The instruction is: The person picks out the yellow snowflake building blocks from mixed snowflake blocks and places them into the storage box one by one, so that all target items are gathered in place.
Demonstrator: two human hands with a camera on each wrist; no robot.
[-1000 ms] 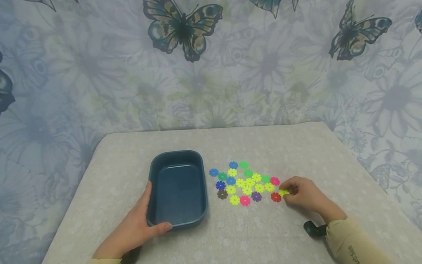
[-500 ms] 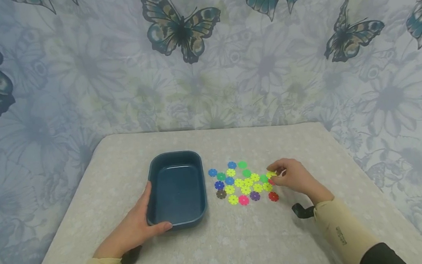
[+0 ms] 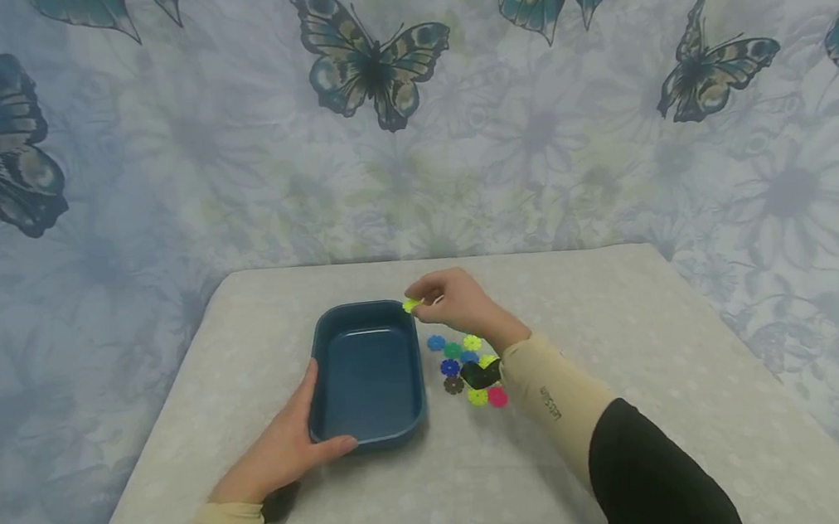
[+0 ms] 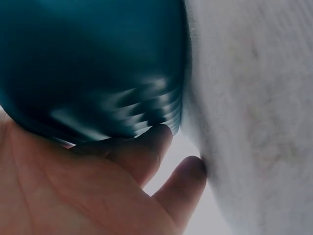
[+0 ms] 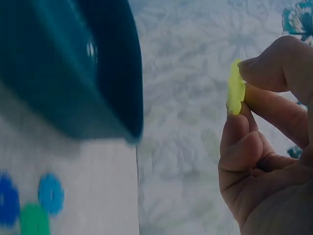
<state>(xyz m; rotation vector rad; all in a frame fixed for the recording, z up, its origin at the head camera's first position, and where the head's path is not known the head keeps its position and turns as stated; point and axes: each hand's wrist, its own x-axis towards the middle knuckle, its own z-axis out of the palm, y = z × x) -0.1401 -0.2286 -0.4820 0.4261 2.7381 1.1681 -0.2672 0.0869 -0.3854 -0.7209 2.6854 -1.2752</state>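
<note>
Lower left of centre, left hand [image 3: 279,453] grips the blue tray [image 3: 370,383] at its near-left corner: thumb at the near rim, other fingers along the outer left wall. Tray sits upright on the tabletop [image 3: 618,303], around mid-frame; no disc visible inside. At the tray's upper-right corner, right hand [image 3: 460,302] pinches one yellow disc [image 3: 410,305] between thumb and fingers, raised off the tabletop. From the head view the disc overlaps that corner; right wrist view shows it apart from the tray, so not inside yet. Further right, loose discs [image 3: 450,367] lie just beside the tray: blue, green, yellow, brown, pink. Right sleeve [image 3: 562,403] and a black wrist piece [image 3: 481,375] cover some; can't count.

Step in hand, by my read: bringing a single disc to the tray. Next move seems to call for a short shift left over the opening, then a loosened pinch, left hand steadying the tray.
</note>
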